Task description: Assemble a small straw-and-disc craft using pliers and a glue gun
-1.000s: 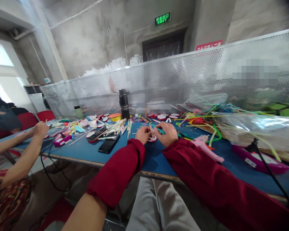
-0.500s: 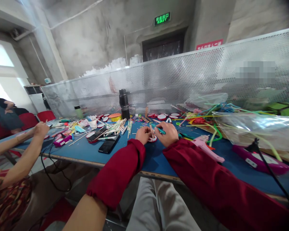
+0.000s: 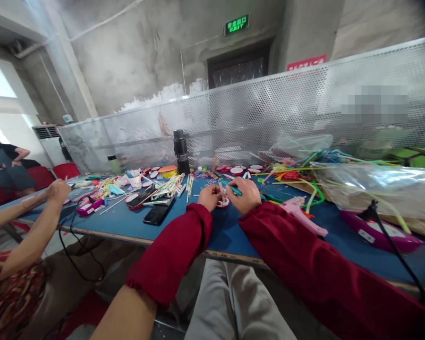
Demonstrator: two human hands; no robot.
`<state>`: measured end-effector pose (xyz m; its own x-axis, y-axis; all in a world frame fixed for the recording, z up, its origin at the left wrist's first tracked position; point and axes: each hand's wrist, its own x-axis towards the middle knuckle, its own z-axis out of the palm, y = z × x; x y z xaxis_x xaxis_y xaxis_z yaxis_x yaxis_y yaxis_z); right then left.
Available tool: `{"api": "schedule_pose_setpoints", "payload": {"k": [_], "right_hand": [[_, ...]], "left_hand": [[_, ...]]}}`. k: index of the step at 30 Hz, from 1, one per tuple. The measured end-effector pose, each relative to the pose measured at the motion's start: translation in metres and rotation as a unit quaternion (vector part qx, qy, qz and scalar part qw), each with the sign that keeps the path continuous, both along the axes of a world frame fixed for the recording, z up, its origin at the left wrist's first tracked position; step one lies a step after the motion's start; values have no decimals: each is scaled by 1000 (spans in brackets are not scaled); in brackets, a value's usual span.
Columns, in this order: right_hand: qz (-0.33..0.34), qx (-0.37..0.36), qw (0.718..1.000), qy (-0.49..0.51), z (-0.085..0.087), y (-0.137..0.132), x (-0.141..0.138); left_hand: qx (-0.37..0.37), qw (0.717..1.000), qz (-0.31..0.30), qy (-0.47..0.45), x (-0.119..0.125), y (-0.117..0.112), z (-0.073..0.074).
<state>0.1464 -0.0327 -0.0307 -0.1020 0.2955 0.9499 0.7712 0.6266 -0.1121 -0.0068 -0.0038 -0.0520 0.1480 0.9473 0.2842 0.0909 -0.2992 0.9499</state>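
Note:
My left hand [image 3: 209, 197] is closed, its fingertips pinching a thin pale wooden stick [image 3: 220, 187] that stands nearly upright. Beneath the fingertips lies a small white disc with a red rim [image 3: 225, 204], partly covered by the hands. My right hand [image 3: 247, 194] is curled around a teal pen-like tool [image 3: 235, 191], its inner end pointing toward the stick. Whether the tool touches the stick is too small to tell. Both hands are close together over the blue table [image 3: 219, 236].
A black bottle [image 3: 182, 153], a black phone [image 3: 157, 213] and a pile of paper sticks [image 3: 170, 188] lie left. At right are a pink glue gun [image 3: 302, 215], a purple device with a cable [image 3: 378, 231] and plastic bags [image 3: 382, 189]. A co-worker's hands [image 3: 59, 190] are far left.
The view has shifted very slightly. Both hands keep nearly the same place and grip, with the stick and teal tool still between them.

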Motion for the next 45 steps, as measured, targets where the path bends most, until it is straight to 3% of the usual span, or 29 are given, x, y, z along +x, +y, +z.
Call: {"api": "schedule_pose_setpoints", "payload": {"k": [45], "right_hand": [[19, -14, 1000, -13, 1, 0, 0]], "left_hand": [[26, 999, 7, 27, -3, 5, -4]]}}
